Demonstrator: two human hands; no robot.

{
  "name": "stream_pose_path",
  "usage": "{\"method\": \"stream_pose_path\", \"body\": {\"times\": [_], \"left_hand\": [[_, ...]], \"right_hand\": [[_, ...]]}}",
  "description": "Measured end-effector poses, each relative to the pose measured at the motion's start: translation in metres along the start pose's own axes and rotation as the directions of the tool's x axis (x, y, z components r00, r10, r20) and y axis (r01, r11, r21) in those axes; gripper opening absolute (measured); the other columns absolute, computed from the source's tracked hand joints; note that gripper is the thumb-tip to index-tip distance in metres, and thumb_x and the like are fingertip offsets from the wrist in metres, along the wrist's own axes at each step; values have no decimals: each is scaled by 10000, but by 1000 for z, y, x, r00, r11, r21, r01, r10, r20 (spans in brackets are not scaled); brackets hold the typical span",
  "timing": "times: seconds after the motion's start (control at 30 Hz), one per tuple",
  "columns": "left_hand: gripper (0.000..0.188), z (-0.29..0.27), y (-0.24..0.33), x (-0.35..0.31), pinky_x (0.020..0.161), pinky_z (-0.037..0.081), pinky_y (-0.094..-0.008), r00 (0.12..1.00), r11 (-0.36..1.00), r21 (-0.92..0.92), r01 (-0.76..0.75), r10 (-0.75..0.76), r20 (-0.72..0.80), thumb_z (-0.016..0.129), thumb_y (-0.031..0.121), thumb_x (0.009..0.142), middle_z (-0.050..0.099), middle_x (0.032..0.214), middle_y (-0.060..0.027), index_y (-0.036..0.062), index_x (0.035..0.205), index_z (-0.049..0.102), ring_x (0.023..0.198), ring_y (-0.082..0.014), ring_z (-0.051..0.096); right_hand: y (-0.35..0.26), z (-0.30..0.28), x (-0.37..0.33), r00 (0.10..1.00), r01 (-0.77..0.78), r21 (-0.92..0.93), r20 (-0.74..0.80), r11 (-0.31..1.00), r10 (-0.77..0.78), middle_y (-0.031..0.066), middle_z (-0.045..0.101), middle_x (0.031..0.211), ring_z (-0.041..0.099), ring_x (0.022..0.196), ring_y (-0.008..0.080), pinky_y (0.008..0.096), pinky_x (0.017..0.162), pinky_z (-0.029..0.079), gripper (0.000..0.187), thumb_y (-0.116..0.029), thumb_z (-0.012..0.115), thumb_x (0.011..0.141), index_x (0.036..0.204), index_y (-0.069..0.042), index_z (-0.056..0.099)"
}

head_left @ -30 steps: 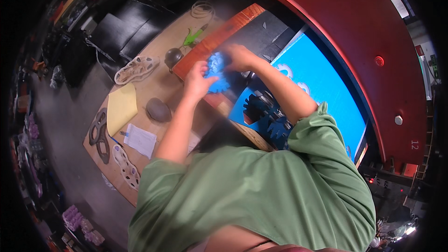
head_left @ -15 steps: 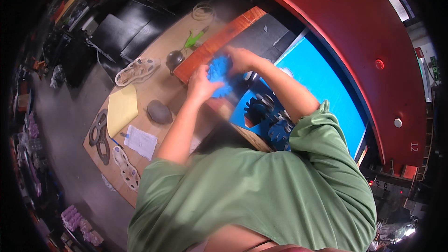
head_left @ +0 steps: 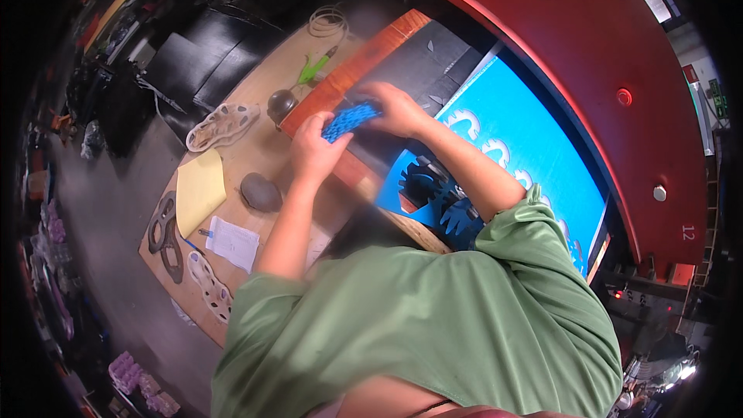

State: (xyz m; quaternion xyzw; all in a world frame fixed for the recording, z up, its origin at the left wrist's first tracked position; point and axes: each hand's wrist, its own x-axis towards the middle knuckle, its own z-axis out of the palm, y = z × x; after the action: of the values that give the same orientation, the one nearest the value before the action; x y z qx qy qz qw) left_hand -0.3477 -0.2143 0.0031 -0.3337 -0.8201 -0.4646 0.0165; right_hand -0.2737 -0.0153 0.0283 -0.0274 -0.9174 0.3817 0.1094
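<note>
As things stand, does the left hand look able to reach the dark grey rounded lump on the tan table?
Probably yes, once freed: the left hand grips a bundle of blue toothed pieces. Nothing visible blocks its way to the lump, which lies uncovered beside the left forearm.

A stack [head_left: 350, 122] of bright blue pieces, toothed along the edges, is held up between both hands. The left hand [head_left: 316, 153] grips its lower-left end and the right hand [head_left: 396, 111] its upper-right end, where fingers hide part of it. Its rough, notched side faces up, showing as a narrow slanting band. It is above the dark board [head_left: 422, 66], near the orange left edge.
</note>
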Motion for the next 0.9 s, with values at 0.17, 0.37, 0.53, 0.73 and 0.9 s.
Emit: {"method": "stream_pose_path", "body": {"times": [0.17, 0.37, 0.53, 0.73, 0.9], "left_hand": [[419, 7, -3, 4, 718, 527, -350, 991, 970, -210, 120, -131, -41, 861, 231, 677, 687, 893, -125, 32, 977, 647, 793, -254, 672], [538, 10, -8, 9, 835, 512, -394, 999, 991, -128, 33, -35, -12, 844, 212, 689, 661, 1047, -158, 39, 1133, 593, 972, -328, 647], [586, 15, -14, 6, 876, 505, -416, 999, 998, -62, 31, -32, -13, 814, 213, 727, 622, 1169, -173, 57, 1223, 545, 1053, -347, 621], [755, 16, -19, 2, 891, 503, -429, 981, 988, 5, -155, 154, -114, 811, 249, 746, 599, 1222, -193, 79, 1371, 423, 1091, -368, 605], [793, 16, -23, -1, 887, 506, -432, 977, 983, 52, -177, 182, -109, 810, 284, 760, 595, 1230, -204, 79, 1403, 394, 1081, -379, 608]], "right_hand": [[3, 5, 9, 994, -56, 66, 95, 996, 50, 156, 634, 1184, 618, 1116, 282, 359, 957, 491, 632, -167, 823, 711, 1272, -41, 561], [5, 0, 7, 993, -113, 208, -2, 971, 116, 141, 633, 1208, 602, 1136, 267, 372, 969, 475, 689, -184, 848, 680, 1289, -76, 545], [11, -1, 0, 998, 9, 121, -69, 993, -1, 135, 633, 1163, 604, 1103, 301, 389, 937, 479, 548, -163, 814, 708, 1200, -89, 585], [4, -5, 1, 992, 59, -141, -105, 988, -75, 143, 644, 1050, 630, 971, 298, 381, 845, 503, 279, -147, 721, 826, 1065, -56, 609], [-12, -24, 11, 991, -92, 35, 103, 995, 88, 165, 651, 940, 640, 865, 309, 398, 777, 504, 239, -206, 652, 896, 1056, -48, 573]]}}
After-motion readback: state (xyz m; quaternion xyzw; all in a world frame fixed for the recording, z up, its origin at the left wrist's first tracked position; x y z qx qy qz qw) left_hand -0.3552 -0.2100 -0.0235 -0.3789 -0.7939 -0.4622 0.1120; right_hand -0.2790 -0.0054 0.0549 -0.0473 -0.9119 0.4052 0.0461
